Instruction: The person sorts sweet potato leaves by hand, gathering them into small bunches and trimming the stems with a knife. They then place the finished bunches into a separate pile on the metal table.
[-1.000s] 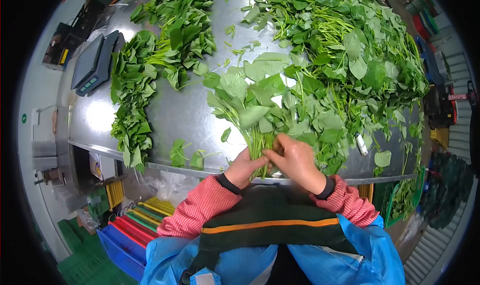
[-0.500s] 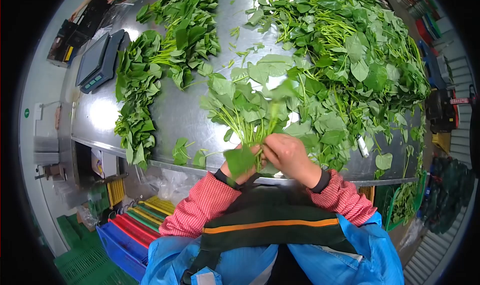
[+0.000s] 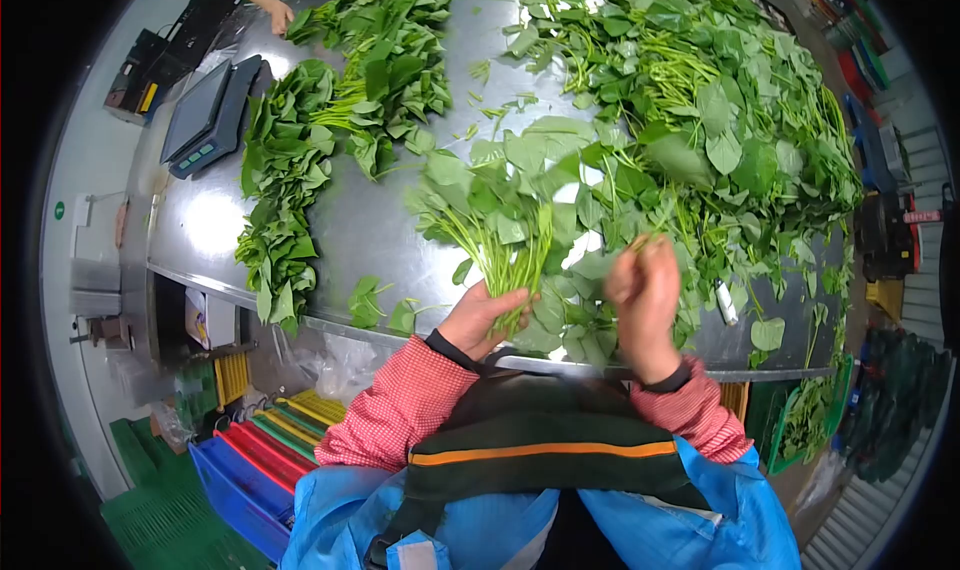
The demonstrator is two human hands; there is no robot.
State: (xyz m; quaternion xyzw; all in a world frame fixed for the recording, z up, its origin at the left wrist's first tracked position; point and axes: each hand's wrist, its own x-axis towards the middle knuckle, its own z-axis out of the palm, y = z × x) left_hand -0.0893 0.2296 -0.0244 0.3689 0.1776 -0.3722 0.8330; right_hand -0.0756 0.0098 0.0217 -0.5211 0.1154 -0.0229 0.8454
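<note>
My left hand (image 3: pixel 480 320) is closed around the lower stems of a bunch of leafy greens (image 3: pixel 500 235), whose leaves fan out away from me over the metal table. To its right, my right hand (image 3: pixel 645 305) is raised apart from the bunch with its fingers pinched, slightly smeared by motion. A leafy stem (image 3: pixel 680 160) with a blurred leaf seems to rise from those fingertips, in front of the big heap of greens (image 3: pixel 740 100). Loose leaves (image 3: pixel 368 300) lie on the table left of my left hand.
Bunched greens (image 3: pixel 285 190) lie in rows on the left of the metal table (image 3: pixel 350 230), beside a scale (image 3: pixel 205 120). Another person's hand (image 3: pixel 280 18) touches greens at the far left. Below the table's edge stands a blue crate (image 3: pixel 240 500).
My right hand has left the bunch and moved right with the leafy stem. My left hand keeps the bunch, and the large leaf over it is gone. The other person's hand has reached the greens.
</note>
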